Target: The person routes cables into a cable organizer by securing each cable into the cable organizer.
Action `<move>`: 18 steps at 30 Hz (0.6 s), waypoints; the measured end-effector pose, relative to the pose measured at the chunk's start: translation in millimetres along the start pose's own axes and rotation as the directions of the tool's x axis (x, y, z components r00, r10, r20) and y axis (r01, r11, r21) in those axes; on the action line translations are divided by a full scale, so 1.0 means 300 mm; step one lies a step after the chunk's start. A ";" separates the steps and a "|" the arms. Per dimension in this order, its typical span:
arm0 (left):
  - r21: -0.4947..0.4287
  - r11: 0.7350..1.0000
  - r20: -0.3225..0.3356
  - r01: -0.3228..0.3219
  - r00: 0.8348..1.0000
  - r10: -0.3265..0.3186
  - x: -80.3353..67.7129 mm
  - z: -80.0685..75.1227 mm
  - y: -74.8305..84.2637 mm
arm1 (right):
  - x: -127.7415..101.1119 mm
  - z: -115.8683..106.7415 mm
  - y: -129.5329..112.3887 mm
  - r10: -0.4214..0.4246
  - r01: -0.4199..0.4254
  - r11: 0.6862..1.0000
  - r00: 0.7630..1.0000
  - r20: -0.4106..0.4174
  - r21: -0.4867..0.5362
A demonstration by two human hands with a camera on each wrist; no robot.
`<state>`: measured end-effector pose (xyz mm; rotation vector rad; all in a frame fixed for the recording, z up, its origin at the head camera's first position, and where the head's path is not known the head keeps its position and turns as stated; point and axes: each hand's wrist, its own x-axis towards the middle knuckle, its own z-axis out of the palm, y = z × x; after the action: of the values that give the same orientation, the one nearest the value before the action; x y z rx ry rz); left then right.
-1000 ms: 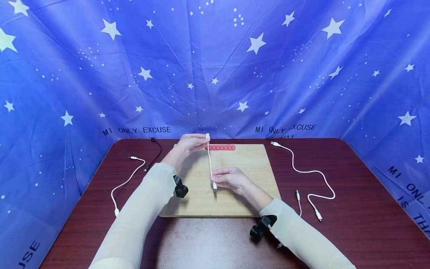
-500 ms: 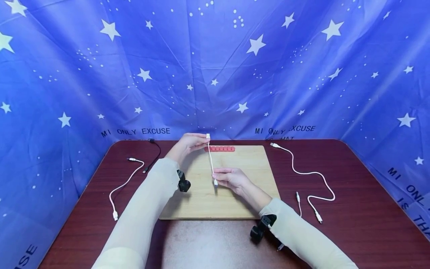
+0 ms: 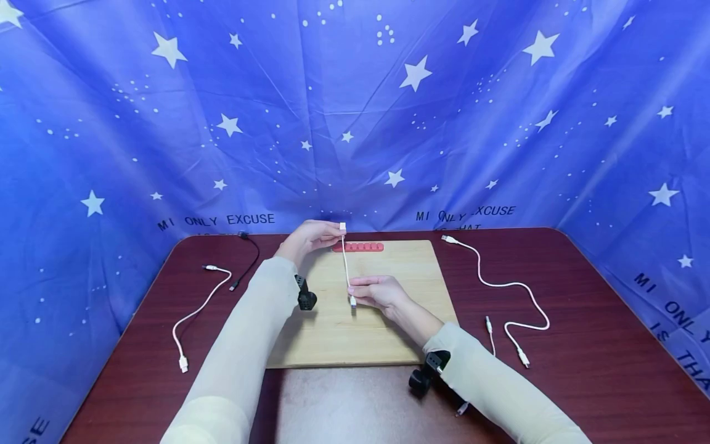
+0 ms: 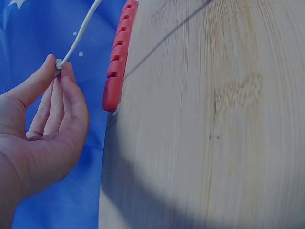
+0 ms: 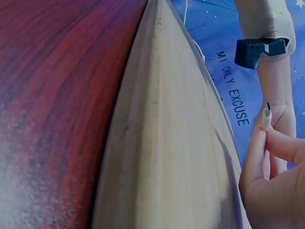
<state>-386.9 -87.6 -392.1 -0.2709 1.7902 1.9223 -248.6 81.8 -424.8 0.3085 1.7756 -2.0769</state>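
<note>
White cable held taut, red clip strip not yet loaded

White and short, the cable was stretched between both hands above the wooden board. The left hand pinched its far plug between thumb and fingertips, up near the strip's left end at about 12 o'clock on the board; its other fingers lay nearly straight in the left wrist view. The right hand pinched the near plug with curled fingers over the board's middle.

As far as could be judged, the work was at an early stage. The red clip strip along the board's far edge showed empty slots, and the cable hung just above it, not pressed in. Two more white cables lay loose on the tabletop, one at 9 o'clock and one at 3 o'clock, with a black cable at 10 o'clock.
</note>
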 end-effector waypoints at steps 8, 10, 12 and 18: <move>-0.021 1.000 -0.012 -0.022 1.000 0.022 0.028 -0.001 -0.006 | 0.003 -0.003 -0.016 -0.009 0.009 1.000 1.000 -0.010 -0.010; -0.024 0.999 -0.011 -0.034 0.999 0.034 0.034 0.000 -0.005 | 0.005 -0.002 -0.019 -0.022 0.021 1.000 0.999 -0.031 -0.017; -0.027 0.999 -0.017 -0.040 0.999 0.039 0.041 0.001 -0.005 | 0.010 0.000 -0.021 -0.031 0.030 0.999 0.998 -0.048 -0.019; 0.043 0.998 -0.044 -0.046 0.998 0.048 0.059 -0.008 -0.011 | 0.023 0.013 -0.017 -0.049 0.045 0.998 0.995 -0.083 -0.054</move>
<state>-400.8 -86.0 -403.6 -0.2619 1.8800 1.9227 -256.8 77.5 -422.4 0.3476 1.9000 -2.0746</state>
